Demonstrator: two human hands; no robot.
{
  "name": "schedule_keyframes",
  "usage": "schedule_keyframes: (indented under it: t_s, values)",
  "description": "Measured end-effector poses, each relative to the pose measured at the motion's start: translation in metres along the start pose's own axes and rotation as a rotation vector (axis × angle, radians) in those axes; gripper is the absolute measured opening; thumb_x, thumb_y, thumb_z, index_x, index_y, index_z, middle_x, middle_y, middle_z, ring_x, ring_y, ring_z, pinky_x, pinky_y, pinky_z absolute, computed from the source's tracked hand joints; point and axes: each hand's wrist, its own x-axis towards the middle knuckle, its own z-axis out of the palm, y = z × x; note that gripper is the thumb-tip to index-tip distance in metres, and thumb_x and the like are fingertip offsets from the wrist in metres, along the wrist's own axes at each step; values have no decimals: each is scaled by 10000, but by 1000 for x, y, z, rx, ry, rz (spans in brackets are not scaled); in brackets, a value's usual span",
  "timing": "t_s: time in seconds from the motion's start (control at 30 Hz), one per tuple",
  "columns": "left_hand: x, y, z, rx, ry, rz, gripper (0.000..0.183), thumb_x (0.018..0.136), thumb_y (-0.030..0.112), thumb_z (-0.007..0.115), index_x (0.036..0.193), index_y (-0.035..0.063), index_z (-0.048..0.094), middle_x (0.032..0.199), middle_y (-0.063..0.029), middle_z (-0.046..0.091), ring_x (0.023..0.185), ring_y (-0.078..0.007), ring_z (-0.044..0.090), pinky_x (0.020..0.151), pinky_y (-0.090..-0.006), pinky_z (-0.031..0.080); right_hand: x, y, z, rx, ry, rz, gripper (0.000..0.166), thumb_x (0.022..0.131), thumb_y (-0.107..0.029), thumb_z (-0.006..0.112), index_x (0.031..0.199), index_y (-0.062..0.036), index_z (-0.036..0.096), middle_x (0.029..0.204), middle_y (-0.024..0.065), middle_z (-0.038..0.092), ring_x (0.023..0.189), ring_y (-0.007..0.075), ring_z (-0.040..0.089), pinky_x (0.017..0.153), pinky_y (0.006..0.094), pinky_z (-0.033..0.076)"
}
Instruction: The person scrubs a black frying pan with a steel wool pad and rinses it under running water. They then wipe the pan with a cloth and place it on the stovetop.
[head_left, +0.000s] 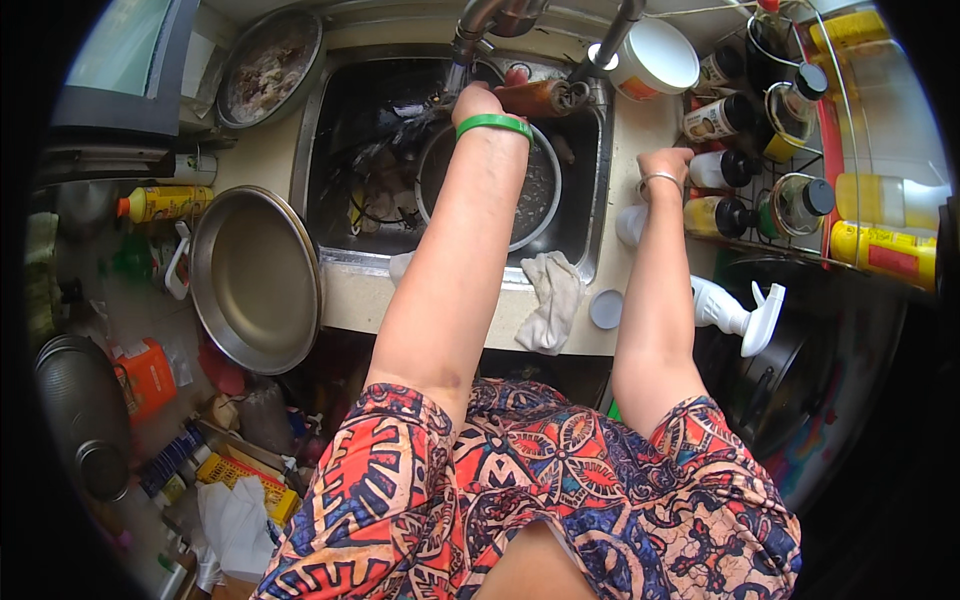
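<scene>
My left hand (475, 103), with a green wristband, reaches under the faucet (466, 37) into the running water. Its fingers are hidden behind the wrist. Just right of it lies a brown cylindrical piece (536, 98) with a metal ring at its end; whether I grip it cannot be told. Below the wrist, a round metal basin (553, 191) of murky water stands in the dark sink (352, 142). My right hand (663, 165), wearing a bangle, is at the counter's right side, against or beside a white black-capped bottle (716, 169); its grip is unclear.
A metal bowl of food (270, 75) stands left of the sink, with metal basins (255, 281) nearer me. A cloth (551, 300) hangs over the front edge beside a small lid (605, 308). A white tub (658, 56), seasoning bottles (716, 120) and a spray bottle (739, 311) are at right.
</scene>
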Motion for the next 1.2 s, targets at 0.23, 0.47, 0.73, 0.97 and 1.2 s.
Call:
schedule_keyframes:
  t_s: [0.23,0.47,0.73,0.97,1.2]
  values:
    - [-20,7,-21,5,-103,-63,62,840,7,502,892,-6,470,760,-108,564,669,-242,614,666,-380,573,-90,17,16,364,266,-449,346,774,-132,607,1048,35,479,950,249,627,829,358,644,776,431,497]
    - [-53,15,-92,339,-49,-93,116,836,49,547,745,21,481,651,-80,484,550,-194,496,525,-325,485,-53,-53,42,-66,113,-1238,178,873,-227,627,836,-60,579,845,175,646,774,381,641,687,473,522]
    - [-55,39,-151,410,-110,-134,123,877,68,577,890,47,456,721,-46,485,570,-111,475,492,-282,445,-4,-90,31,-340,19,-1565,56,908,-126,534,939,-82,551,895,148,637,803,375,642,671,472,522]
    - [-51,45,-164,369,-178,-149,141,885,82,590,915,56,455,747,-49,507,593,-119,498,501,-280,451,-50,-91,15,-292,-111,-1529,171,914,-243,589,915,-77,548,877,132,639,817,351,637,675,455,504]
    - [-57,70,-174,404,-202,-199,142,904,97,585,949,57,456,764,-36,497,589,-97,490,486,-263,446,-142,-67,42,-342,-409,-1616,205,972,-302,498,1004,-99,493,823,124,647,752,349,642,627,446,507]
